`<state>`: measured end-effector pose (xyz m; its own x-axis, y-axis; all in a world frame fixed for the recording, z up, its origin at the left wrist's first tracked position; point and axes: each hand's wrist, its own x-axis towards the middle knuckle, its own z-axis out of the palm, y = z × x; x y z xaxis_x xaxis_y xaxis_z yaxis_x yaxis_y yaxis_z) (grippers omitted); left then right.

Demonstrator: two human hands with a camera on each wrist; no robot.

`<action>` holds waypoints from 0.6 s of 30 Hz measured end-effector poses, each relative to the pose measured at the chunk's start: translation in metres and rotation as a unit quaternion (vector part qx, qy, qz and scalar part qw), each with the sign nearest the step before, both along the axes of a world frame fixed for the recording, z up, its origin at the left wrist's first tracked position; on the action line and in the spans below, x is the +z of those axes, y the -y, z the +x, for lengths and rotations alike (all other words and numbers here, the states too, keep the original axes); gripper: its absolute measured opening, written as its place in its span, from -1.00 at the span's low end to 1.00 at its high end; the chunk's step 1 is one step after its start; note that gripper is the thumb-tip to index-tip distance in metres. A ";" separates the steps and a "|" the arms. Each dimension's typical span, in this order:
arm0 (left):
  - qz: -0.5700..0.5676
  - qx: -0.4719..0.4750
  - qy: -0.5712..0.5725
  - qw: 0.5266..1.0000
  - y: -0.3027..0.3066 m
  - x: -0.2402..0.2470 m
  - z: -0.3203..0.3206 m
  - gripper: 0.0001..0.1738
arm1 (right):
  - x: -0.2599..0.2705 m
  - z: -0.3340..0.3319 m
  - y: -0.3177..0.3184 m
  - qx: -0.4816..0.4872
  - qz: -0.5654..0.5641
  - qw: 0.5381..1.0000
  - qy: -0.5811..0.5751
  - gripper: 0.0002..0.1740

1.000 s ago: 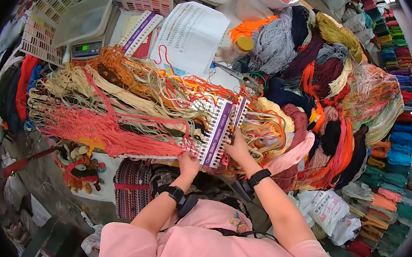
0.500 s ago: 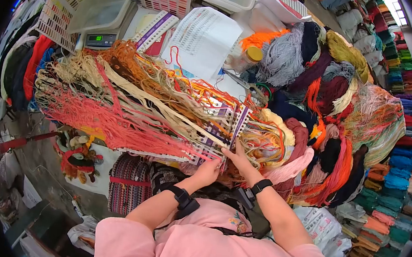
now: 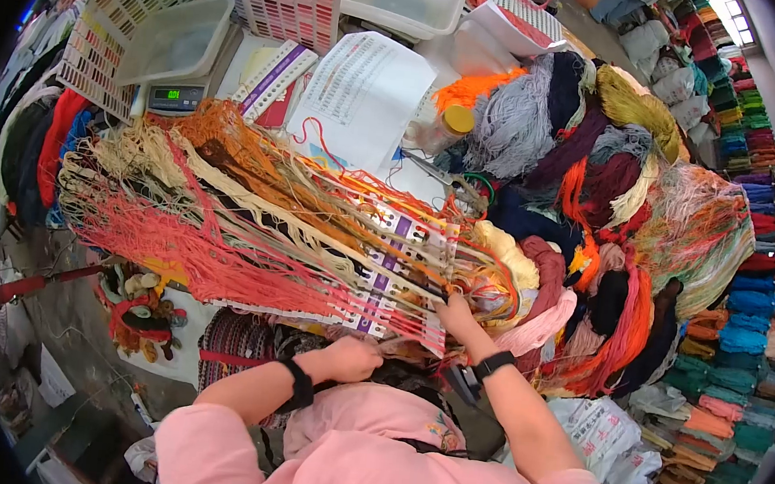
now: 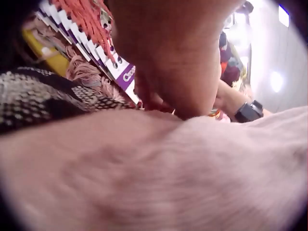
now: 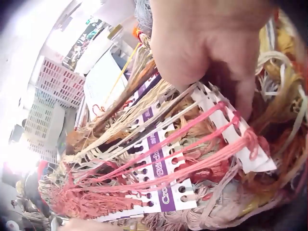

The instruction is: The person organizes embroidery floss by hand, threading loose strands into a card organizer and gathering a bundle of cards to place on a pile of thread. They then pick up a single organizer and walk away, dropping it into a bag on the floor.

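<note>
Many coral threads (image 3: 208, 262) fan over the counter (image 3: 423, 188) toward its left edge, with a scale (image 3: 175, 98) beyond them near the far left corner. Next along, toward the far edge, lies a printed sheet (image 3: 362, 90). My left hand (image 3: 353, 360) is at the near edge, fingers curled in, apart from the cards; whether it pinches a thread end I cannot tell. Right of it and farther from me is the stack of purple-banded cards (image 5: 168, 197), and at the stack's right side the white punched card (image 5: 250, 161). The card's long axis runs from the near edge toward the far edge, across the threads that stretch leftward from its holes. My right hand (image 3: 462, 317) is the nearer one: it grips the card's right side, some fingers hidden. Farther right, skeins (image 3: 546, 295) heap toward the right edge. Half a second ago my left hand was up at the card's near end, beside my right; now it is lower and left. The purple that showed on the card then is no longer plain from above.
</note>
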<state>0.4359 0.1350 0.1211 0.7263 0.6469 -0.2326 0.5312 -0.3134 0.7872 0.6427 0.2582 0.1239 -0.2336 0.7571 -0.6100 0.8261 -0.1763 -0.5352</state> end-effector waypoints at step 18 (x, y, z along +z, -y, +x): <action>-0.116 0.876 0.077 0.461 0.007 -0.065 -0.396 -0.75 | 0.244 0.278 0.004 -0.416 0.168 0.888 -0.100 -0.70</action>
